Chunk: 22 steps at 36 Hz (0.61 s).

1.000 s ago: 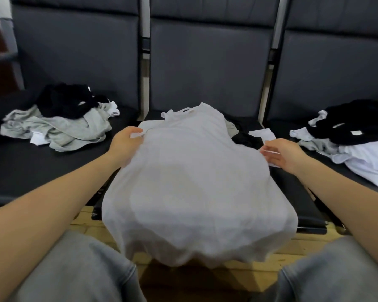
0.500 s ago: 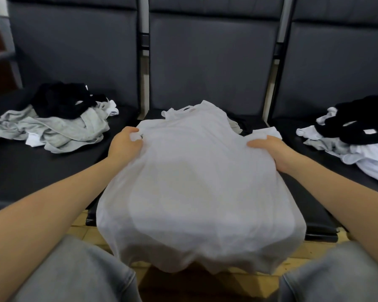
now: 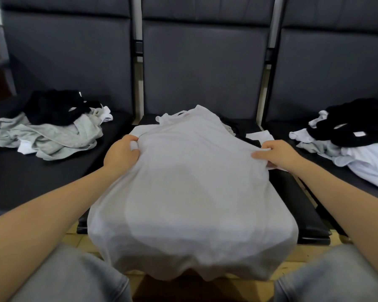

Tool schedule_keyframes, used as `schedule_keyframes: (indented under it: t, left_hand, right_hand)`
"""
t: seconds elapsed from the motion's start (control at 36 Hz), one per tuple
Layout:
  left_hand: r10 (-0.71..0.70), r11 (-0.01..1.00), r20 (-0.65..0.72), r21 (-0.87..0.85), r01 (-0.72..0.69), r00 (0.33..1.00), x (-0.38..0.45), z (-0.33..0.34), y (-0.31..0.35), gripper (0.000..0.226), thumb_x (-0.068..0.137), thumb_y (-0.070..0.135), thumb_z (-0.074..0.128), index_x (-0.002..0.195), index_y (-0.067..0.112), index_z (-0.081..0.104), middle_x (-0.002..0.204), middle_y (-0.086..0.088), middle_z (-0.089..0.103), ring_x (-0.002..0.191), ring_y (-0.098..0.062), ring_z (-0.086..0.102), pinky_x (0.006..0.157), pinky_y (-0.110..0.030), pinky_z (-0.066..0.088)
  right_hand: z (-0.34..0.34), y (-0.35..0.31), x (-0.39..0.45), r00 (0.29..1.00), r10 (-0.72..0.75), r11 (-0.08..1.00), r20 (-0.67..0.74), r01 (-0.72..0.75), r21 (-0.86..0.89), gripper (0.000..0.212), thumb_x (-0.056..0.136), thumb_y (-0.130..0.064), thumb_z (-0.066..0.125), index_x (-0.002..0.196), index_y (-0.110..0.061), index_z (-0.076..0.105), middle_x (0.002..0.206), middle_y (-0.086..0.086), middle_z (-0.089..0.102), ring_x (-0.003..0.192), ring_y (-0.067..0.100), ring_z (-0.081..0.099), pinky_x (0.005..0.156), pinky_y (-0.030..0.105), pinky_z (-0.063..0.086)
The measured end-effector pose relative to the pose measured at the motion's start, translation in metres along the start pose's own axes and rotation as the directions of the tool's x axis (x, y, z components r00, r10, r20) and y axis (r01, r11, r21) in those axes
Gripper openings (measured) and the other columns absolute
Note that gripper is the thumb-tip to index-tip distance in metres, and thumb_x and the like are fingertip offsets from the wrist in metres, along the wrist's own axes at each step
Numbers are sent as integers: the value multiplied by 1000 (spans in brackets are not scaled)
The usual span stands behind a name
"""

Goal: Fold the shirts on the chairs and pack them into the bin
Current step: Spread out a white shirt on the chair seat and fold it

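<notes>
2 hands point(image 3: 120, 154) point(image 3: 275, 154) pinch white shirt point(image 3: 190, 192) edges in curled fingers point(image 3: 133, 151).

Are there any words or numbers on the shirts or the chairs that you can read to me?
No words or numbers can be read anywhere.
The small white tag on the black shirt on the right chair: too small and blurred to read.
The faint pinkish mark at the collar of the white shirt: blurred, unreadable.
The left hand and right hand grip that shirt, which shows no print.
</notes>
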State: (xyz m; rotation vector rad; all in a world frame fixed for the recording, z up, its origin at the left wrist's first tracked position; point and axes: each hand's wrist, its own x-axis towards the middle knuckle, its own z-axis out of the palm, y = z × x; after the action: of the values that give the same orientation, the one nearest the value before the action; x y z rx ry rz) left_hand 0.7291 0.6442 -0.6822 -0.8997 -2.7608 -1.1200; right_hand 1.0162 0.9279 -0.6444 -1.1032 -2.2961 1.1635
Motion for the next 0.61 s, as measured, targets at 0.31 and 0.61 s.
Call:
schedule_keyframes:
  t: [0.31, 0.61]
  left_hand:
    - [-86, 995, -56, 38, 89, 995, 4, 3, 4, 32, 89, 15, 51, 119, 17, 63, 124, -14, 52, 118, -33, 45, 88, -36, 41]
    - [-51, 990, -47, -136, 44, 998, 70, 6, 47, 20, 92, 16, 43, 88, 17, 63, 91, -11, 62, 74, -19, 49, 60, -31, 39]
  right_hand:
    - [4, 14, 18, 956, 96, 984, -279, -134, -119, 21, 86, -3, 58, 101, -17, 57, 106, 8, 63, 86, 25, 61, 60, 28, 48]
    - [35, -72, 71, 955, -145, 989, -258, 132, -66, 27, 91, -16, 52, 102, 5, 65, 105, 25, 65, 87, 41, 59, 81, 50, 52]
